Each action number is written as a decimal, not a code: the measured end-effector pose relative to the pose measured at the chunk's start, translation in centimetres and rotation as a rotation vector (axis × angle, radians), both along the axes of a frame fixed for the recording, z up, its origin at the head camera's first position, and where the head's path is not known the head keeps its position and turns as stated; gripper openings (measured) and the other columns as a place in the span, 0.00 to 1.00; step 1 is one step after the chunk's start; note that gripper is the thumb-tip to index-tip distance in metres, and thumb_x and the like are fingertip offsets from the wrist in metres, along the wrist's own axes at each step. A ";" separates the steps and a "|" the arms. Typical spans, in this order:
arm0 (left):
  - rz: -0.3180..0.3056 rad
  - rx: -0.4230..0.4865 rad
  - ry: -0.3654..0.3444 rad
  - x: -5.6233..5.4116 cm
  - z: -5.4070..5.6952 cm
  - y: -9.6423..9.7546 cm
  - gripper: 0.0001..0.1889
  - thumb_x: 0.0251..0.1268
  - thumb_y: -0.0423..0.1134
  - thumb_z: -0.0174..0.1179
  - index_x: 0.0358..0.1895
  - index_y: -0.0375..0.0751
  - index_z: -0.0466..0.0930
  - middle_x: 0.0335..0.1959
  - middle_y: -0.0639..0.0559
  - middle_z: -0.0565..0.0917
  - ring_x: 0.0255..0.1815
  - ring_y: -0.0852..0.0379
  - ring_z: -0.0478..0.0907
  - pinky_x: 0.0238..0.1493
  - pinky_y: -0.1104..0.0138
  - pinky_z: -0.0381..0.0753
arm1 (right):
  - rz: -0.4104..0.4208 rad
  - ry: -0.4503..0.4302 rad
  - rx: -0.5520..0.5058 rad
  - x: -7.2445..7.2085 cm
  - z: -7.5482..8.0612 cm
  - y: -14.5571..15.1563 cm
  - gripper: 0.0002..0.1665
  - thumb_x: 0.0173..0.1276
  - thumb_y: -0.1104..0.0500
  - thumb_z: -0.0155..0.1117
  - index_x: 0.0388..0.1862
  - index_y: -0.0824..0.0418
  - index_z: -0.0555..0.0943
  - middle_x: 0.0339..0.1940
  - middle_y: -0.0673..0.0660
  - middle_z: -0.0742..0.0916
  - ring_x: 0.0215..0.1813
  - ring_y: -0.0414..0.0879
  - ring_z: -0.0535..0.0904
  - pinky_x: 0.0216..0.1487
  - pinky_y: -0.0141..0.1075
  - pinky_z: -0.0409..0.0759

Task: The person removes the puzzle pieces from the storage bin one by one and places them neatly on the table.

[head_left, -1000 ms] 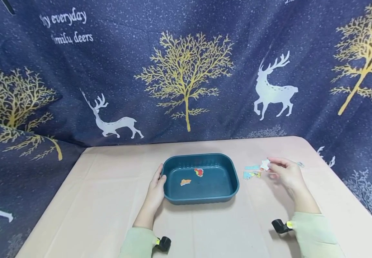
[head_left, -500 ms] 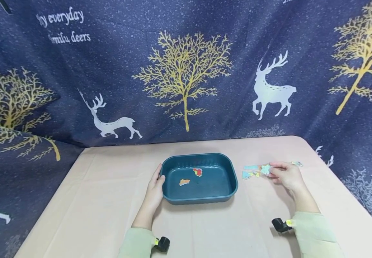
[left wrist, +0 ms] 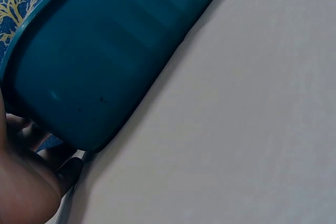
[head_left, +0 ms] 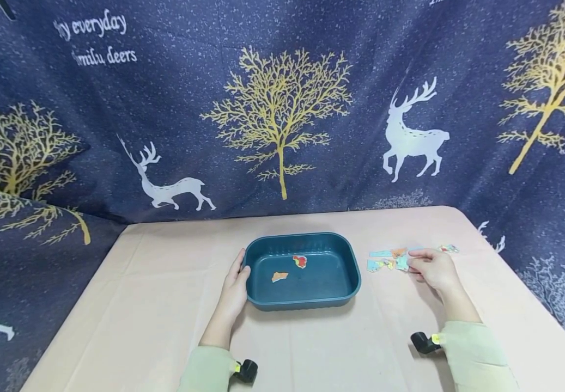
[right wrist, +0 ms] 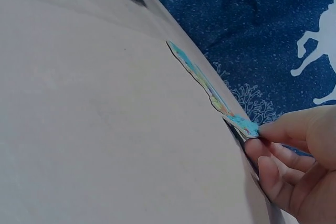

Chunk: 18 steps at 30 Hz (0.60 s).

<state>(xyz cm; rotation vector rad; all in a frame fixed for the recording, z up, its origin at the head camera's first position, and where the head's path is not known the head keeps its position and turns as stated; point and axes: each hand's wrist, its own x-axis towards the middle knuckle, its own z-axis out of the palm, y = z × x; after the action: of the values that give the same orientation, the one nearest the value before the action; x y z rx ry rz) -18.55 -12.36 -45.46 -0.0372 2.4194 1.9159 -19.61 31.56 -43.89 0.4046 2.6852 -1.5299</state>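
Note:
My left hand [head_left: 234, 287] grips the left end of a dark teal plastic basin [head_left: 304, 302], thumb at the rim and fingers along the outer wall. Inside the basin lie a red-and-yellow puzzle piece [head_left: 299, 262] and an orange one [head_left: 279, 276]. To the right, my right hand [head_left: 439, 270] pinches a light-blue puzzle piece [right wrist: 245, 125] between thumb and fingers, low over the table beside other pieces. Close to it are an orange piece [head_left: 399, 252], a flat blue strip [head_left: 380, 254] and a blue-and-yellow piece [head_left: 379, 265].
Another colourful piece [head_left: 449, 249] lies beyond the right hand, with a blue bit partly hidden by the fingers. A pale cloth covers the table [head_left: 130, 305]. Behind it hangs a dark blue curtain [head_left: 184, 120] printed with trees and deer.
My right hand has lowered the puzzle piece and turned its white side away, so its light-blue face shows beside the other pieces. The left hand and basin have stayed put.

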 end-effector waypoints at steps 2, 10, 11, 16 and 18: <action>0.000 0.001 -0.004 0.0 0.0 0.0 0.27 0.78 0.41 0.34 0.76 0.48 0.44 0.78 0.51 0.46 0.78 0.47 0.40 0.77 0.49 0.43 | -0.001 -0.007 0.005 0.0 0.0 -0.1 0.25 0.68 0.63 0.56 0.60 0.76 0.70 0.37 0.61 0.88 0.28 0.32 0.81 0.29 0.31 0.85; 0.001 -0.004 -0.006 0.0 0.0 0.0 0.27 0.78 0.42 0.34 0.76 0.49 0.44 0.78 0.51 0.46 0.78 0.46 0.41 0.76 0.49 0.43 | -0.002 -0.017 0.000 0.1 0.4 -0.3 0.26 0.68 0.63 0.56 0.61 0.77 0.69 0.39 0.64 0.87 0.29 0.32 0.82 0.31 0.31 0.85; 0.001 -0.004 -0.006 0.0 0.0 0.0 0.27 0.78 0.42 0.34 0.76 0.49 0.44 0.78 0.51 0.46 0.78 0.46 0.41 0.76 0.48 0.43 | -0.003 -0.015 -0.002 0.2 0.4 -0.3 0.26 0.67 0.63 0.56 0.61 0.77 0.69 0.39 0.64 0.87 0.29 0.32 0.82 0.31 0.31 0.85; 0.000 -0.006 -0.006 0.1 0.0 0.0 0.27 0.77 0.42 0.34 0.76 0.49 0.45 0.78 0.50 0.46 0.78 0.46 0.41 0.76 0.48 0.43 | -0.006 -0.009 -0.008 0.2 0.5 -0.1 0.26 0.67 0.64 0.55 0.60 0.78 0.69 0.37 0.61 0.88 0.28 0.30 0.81 0.31 0.31 0.85; 0.002 -0.004 -0.002 0.1 0.1 0.0 0.27 0.77 0.42 0.34 0.76 0.49 0.45 0.78 0.50 0.47 0.78 0.46 0.42 0.76 0.49 0.43 | -0.008 -0.011 -0.002 0.1 0.5 0.0 0.25 0.68 0.64 0.53 0.61 0.77 0.68 0.36 0.59 0.88 0.29 0.30 0.81 0.31 0.31 0.85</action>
<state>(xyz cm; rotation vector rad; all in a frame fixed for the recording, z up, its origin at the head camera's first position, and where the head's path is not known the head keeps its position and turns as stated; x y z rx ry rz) -18.47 -12.37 -45.40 -0.0419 2.4233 1.9115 -19.47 31.55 -43.38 0.4230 2.6768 -1.5275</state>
